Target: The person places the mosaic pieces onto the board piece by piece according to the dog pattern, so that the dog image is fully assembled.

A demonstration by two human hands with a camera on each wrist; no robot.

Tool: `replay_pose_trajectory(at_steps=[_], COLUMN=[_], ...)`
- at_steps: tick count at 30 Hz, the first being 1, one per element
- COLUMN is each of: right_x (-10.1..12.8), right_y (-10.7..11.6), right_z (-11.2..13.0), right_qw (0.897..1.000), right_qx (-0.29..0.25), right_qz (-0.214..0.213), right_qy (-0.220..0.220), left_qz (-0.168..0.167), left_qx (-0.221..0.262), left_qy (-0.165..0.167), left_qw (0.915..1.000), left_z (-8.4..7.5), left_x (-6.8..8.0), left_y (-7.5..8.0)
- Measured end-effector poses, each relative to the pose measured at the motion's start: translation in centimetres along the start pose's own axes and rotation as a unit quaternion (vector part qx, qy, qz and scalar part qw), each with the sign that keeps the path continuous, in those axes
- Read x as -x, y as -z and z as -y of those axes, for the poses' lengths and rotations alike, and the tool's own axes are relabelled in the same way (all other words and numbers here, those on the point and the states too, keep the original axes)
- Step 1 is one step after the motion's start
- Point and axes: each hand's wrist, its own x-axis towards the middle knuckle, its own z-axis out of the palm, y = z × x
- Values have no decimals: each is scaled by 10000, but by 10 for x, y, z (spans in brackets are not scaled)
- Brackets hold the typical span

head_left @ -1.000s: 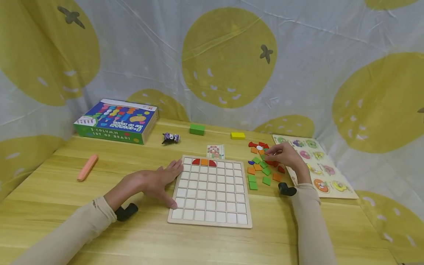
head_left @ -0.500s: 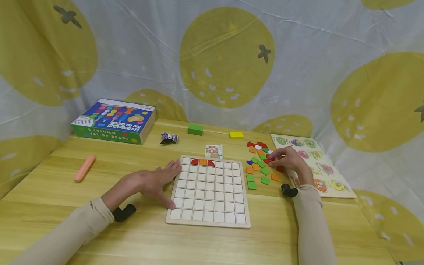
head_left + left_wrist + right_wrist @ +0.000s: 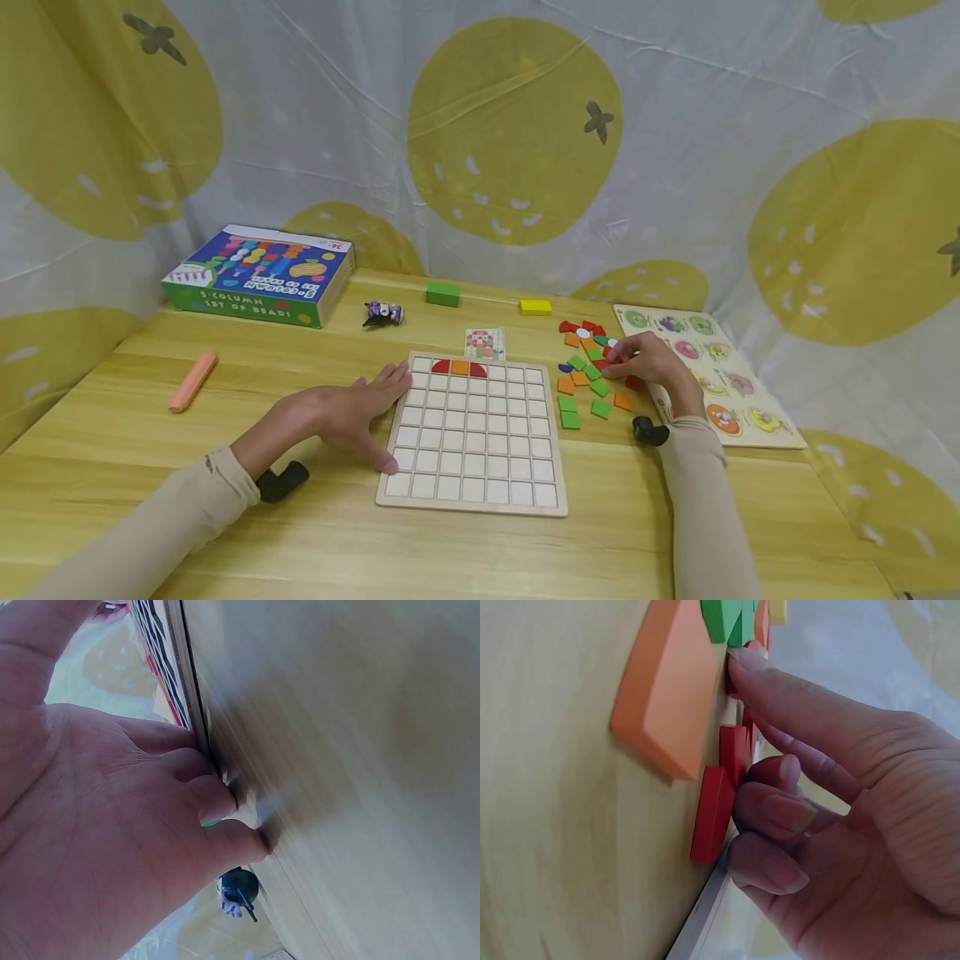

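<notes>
My left hand [image 3: 352,417] rests on the left edge of a wooden grid board [image 3: 474,442], fingers spread and straight. In the board's top row sit an orange square [image 3: 460,367] and two red curved pieces, one on each side of it. To the right, my right hand [image 3: 651,365] is over a pile of coloured tiles. Its thumb and index finger pinch a red piece [image 3: 733,684] low on the table, mostly hidden by the fingertips. The other fingers curl beside two red pieces [image 3: 714,814]. A thick orange tile [image 3: 671,690] lies nearby.
A picture card [image 3: 484,342] lies behind the board. Further back are a green block [image 3: 443,293], a yellow block [image 3: 535,307], a small figurine [image 3: 383,314] and a bead box [image 3: 258,275]. A fruit puzzle board [image 3: 738,383] stands right; an orange stick [image 3: 192,381] lies left.
My right hand has drawn a little toward me from the pile's back, then shifted slightly left, fingertips at a red piece. The left hand stays on the board.
</notes>
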Motion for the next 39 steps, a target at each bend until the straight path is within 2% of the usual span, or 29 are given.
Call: replay_pose_trajectory(at_steps=[14, 22, 30, 36, 39], right_x=[2, 0, -7, -16, -20], right_y=[-1, -7, -19, -34, -42], right_z=[10, 22, 39, 65, 86], right_qw=[9985, 9962, 9932, 9854, 9851], right_qx=[-428, -768, -1063, -1530, -1449], right_qz=[180, 320, 289, 539, 637], right_qy=[-284, 243, 375, 511, 667], left_qz=[28, 40, 73, 29, -4], left_qx=[-29, -48, -29, -5, -21], left_qy=[26, 13, 50, 61, 31], left_qw=[10000, 10000, 10000, 10000, 10000], left_z=[-2, -5, -2, 0, -1], left_x=[6, 9, 6, 3, 2], left_y=[2, 3, 0, -1, 0])
